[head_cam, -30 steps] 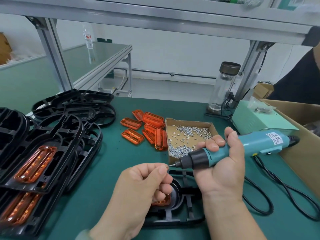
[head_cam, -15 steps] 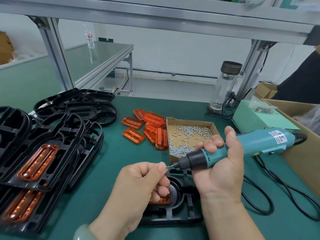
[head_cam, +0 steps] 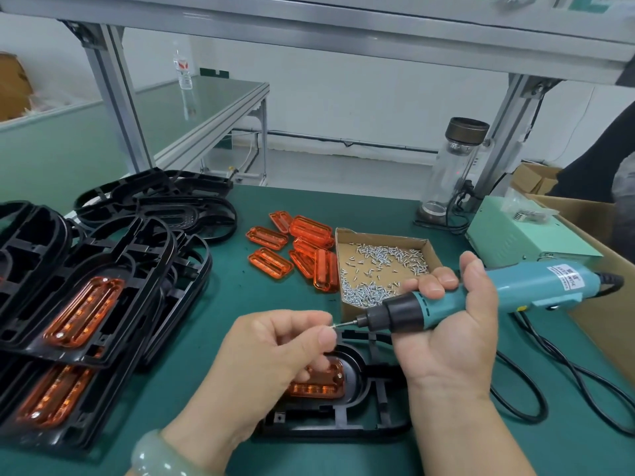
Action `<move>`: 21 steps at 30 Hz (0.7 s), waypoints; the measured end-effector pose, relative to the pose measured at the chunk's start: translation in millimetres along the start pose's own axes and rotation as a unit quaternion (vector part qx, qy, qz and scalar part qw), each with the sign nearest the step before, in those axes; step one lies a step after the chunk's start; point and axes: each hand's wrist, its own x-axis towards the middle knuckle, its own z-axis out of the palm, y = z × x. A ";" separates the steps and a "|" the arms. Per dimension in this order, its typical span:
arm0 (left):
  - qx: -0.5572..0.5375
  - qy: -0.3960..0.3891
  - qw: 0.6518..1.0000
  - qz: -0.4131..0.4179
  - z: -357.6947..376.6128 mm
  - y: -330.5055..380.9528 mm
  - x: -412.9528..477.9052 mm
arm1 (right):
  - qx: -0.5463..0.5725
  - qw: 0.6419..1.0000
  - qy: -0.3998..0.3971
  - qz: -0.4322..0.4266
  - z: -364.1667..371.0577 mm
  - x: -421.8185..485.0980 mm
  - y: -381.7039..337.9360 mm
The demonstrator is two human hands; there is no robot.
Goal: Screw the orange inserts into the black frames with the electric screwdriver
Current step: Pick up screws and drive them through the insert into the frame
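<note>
An orange insert sits in a black frame on the counter, just below both grips. The right hand wraps the screwdriver; the left hand pinches a small screw against its bit. This looks like the loading step. Next, the tip must drop squarely onto an insert hole.

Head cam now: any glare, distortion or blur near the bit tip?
Head view: wide-angle bends the shelf rail; light is even, shadows soft; glare spots on the orange insert in the stacked frame; the screw pinched by the left hand at the screwdriver tip is tiny, barely resolved; no motion blur.
</note>
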 end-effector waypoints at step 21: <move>0.466 -0.085 0.880 0.037 -30.0 -25.1 8.4 | -0.171 0.981 -0.090 -0.010 -0.7 -4.1 9.2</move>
